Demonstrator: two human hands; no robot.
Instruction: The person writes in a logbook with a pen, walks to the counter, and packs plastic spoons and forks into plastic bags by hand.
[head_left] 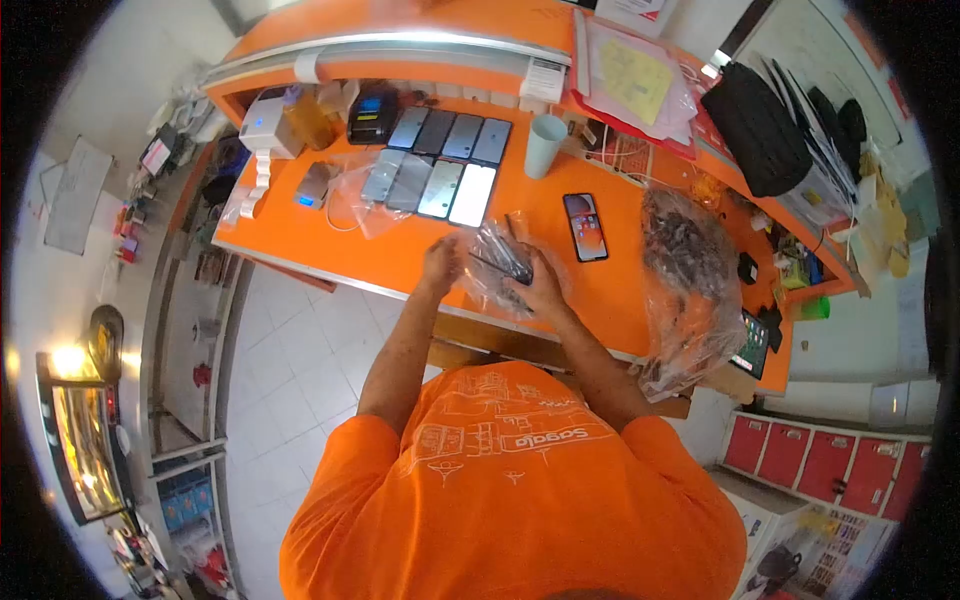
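Observation:
Over the front edge of the orange desk [330, 240], both my hands grip a small clear plastic bag [490, 265] with a dark phone inside it. My left hand [441, 262] holds the bag's left side. My right hand [538, 288] cups it from the right and below. Beyond the bag, a phone with a lit screen [585, 226] lies flat on the desk. Farther back, several phones [440, 160] lie face down in two rows.
A large clear bag of dark small parts [690, 270] stands at my right. A pale cup [545, 145], a white label printer [268, 125], a dark card terminal [372, 115], loose plastic bags [355, 190] and papers [630, 75] crowd the back. White tiled floor lies below left.

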